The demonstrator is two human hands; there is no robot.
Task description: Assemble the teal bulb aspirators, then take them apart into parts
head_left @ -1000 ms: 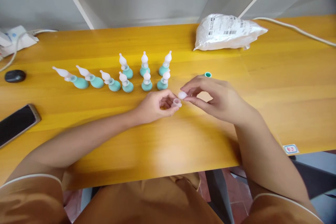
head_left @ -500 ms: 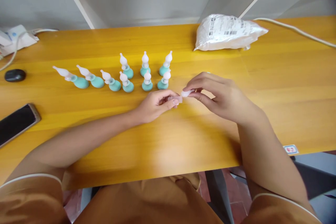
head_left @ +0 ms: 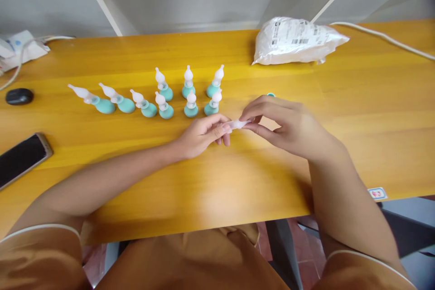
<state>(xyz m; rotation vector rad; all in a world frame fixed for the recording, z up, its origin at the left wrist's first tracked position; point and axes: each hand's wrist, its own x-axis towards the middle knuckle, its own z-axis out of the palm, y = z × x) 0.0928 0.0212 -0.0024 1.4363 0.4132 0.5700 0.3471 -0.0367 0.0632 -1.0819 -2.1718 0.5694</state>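
Head view, held white nozzle (head_left: 239, 124), illegibly printed bag (head_left: 295, 41), red-marked sticker (head_left: 377, 193)

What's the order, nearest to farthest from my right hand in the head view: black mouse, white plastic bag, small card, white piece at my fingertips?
From your right hand:
1. White piece, pinched in it, leftward.
2. White plastic bag, beyond it, toward the back.
3. Small card, right, nearer you.
4. Black mouse, far left.
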